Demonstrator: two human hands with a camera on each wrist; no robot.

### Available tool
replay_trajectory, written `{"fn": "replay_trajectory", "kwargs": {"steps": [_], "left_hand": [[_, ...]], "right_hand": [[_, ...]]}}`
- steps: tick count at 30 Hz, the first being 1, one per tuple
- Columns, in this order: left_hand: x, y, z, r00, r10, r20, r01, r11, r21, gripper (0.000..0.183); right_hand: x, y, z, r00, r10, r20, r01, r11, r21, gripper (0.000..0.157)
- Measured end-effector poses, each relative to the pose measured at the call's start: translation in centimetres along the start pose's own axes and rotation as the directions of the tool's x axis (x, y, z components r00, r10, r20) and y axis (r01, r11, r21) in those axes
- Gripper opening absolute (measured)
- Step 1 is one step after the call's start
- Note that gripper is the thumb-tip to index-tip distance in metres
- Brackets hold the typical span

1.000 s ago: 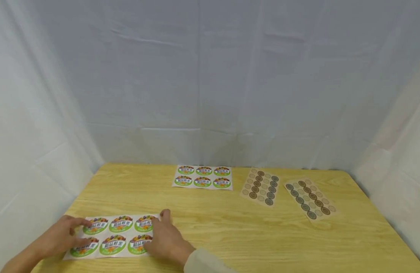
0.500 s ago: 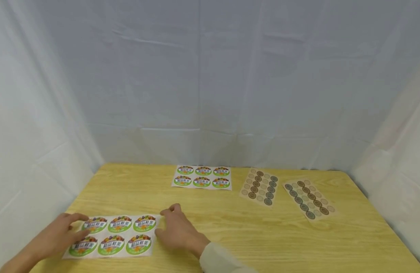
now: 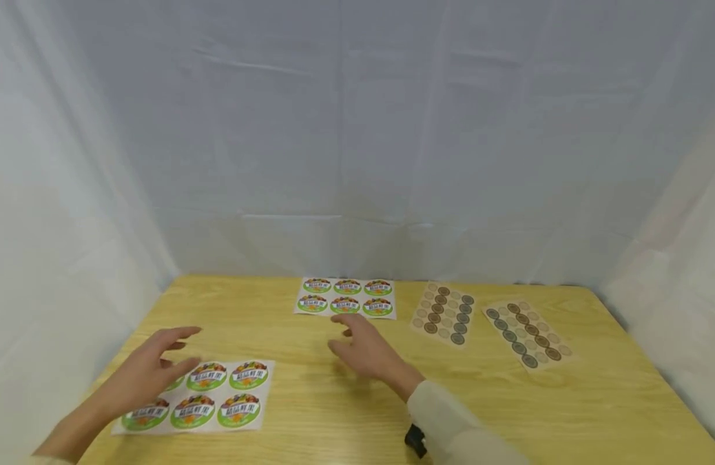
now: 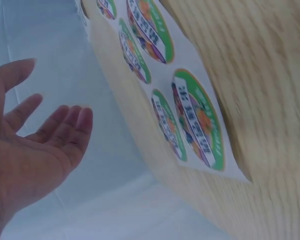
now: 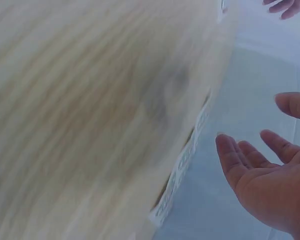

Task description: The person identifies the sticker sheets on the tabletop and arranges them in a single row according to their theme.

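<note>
A white sheet of round fruit stickers [image 3: 217,391] lies flat at the table's front left, with several green-rimmed labels on it. Over its left part hovers my left hand [image 3: 141,378], fingers spread, holding nothing; it hides some of the upper-left label. The left wrist view also has that hand [image 4: 35,145] apart from the sticker sheet [image 4: 162,80]. My right hand [image 3: 365,349] is above the middle of the table with nothing in its loosely bent fingers. Just beyond its fingertips, a second fruit sticker sheet [image 3: 347,296] lies at the back edge.
Two beige sheets with small round stickers, one nearer the middle [image 3: 442,314] and one farther right [image 3: 528,336], lie toward the back right. White cloth [image 3: 357,161] hangs behind the wooden table [image 3: 345,426] and on both sides. A small black object [image 3: 415,440] shows beneath the right sleeve.
My right hand has left the front sheet's right edge and moved right and toward the back. My left hand has lifted off the sheet and shifted forward and right. The sheets stay put.
</note>
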State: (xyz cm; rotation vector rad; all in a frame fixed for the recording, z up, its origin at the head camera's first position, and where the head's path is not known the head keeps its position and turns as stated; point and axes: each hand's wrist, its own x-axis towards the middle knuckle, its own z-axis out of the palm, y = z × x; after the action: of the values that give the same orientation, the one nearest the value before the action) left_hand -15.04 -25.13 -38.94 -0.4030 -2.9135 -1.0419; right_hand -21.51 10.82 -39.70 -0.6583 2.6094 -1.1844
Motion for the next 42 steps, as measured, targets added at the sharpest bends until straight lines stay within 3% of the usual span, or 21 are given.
{"fn": "replay_trajectory", "kwargs": {"steps": [9, 18, 23, 28, 32, 42], "left_hand": [[1.9, 2.2, 0.3, 0.999, 0.046, -0.03, -0.046, 0.999, -0.02, 0.059], [3.8, 3.2, 1.0, 0.998, 0.059, -0.022, -0.06, 0.994, -0.089, 0.06], [5.1, 3.2, 1.9, 0.998, 0.051, -0.029, -0.054, 0.991, -0.119, 0.061], [6.7, 2.8, 2.7, 1.0, -0.002, -0.024, -0.002, 0.986, -0.166, 0.063], [7.8, 2.2, 3.4, 0.999, -0.04, -0.01, 0.037, 0.974, -0.221, 0.064], [10.5, 1.6, 5.2, 0.993, -0.106, 0.042, 0.114, 0.95, -0.292, 0.063]], "right_hand": [[-1.1, 1.6, -4.7, 0.998, -0.046, -0.041, 0.044, 0.998, -0.032, 0.053], [-1.0, 3.8, -7.1, 0.993, 0.043, -0.109, -0.044, 0.999, -0.009, 0.06], [-0.6, 5.2, -7.7, 0.986, 0.059, -0.156, -0.054, 0.998, 0.041, 0.057], [0.4, 6.5, -7.8, 0.972, 0.139, -0.188, -0.108, 0.98, 0.165, 0.056], [1.4, 7.6, -7.6, 0.968, 0.164, -0.192, -0.127, 0.973, 0.192, 0.057], [3.5, 10.0, -7.2, 0.953, 0.198, -0.228, -0.111, 0.932, 0.346, 0.056]]}}
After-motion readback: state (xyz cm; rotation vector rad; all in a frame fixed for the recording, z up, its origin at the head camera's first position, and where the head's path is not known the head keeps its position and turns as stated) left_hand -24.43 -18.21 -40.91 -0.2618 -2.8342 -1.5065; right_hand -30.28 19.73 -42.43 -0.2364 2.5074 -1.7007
